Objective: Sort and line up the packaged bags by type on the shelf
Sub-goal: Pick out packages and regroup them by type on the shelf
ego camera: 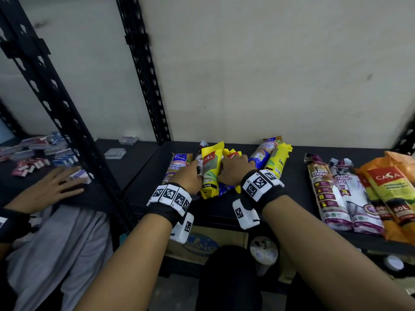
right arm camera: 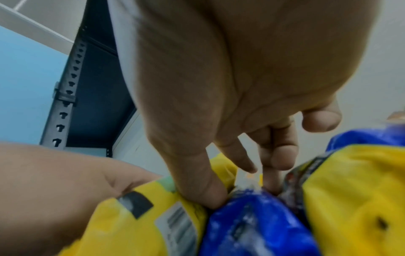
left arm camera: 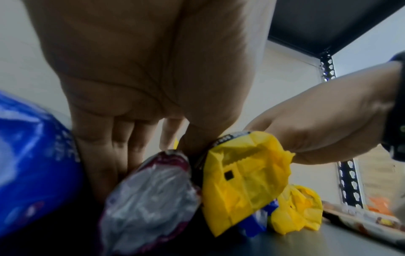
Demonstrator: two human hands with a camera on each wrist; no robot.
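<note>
Two hands meet on one yellow pack [ego camera: 210, 173] in the middle of the black shelf [ego camera: 224, 207]. The left hand [ego camera: 187, 177] has its grip on the left side of this pack: in the left wrist view its thumb [left arm camera: 194, 138] presses the pack's upper edge, while the other fingers [left arm camera: 103, 155] reach down straight behind a purple and clear pack [left arm camera: 149, 199]. The right hand [ego camera: 233, 170] holds the right side, its thumb [right arm camera: 201, 181] pushed between the yellow pack and a blue pack [right arm camera: 252, 225]. How far its other fingers close is hidden in the head view, and the wrist view shows them only loosely bent above the packs.

The head view hides the pile's lower layers under both hands; the blue pack shows clearly only from the right wrist. Further right on the shelf lie two draw string bags [ego camera: 323, 189] side by side, then orange packs [ego camera: 390, 194], cut off by the picture edge. At far left, another person's hand [ego camera: 51, 189] rests on a neighbouring shelf beside small boxes [ego camera: 40, 153], which are blurred.
</note>
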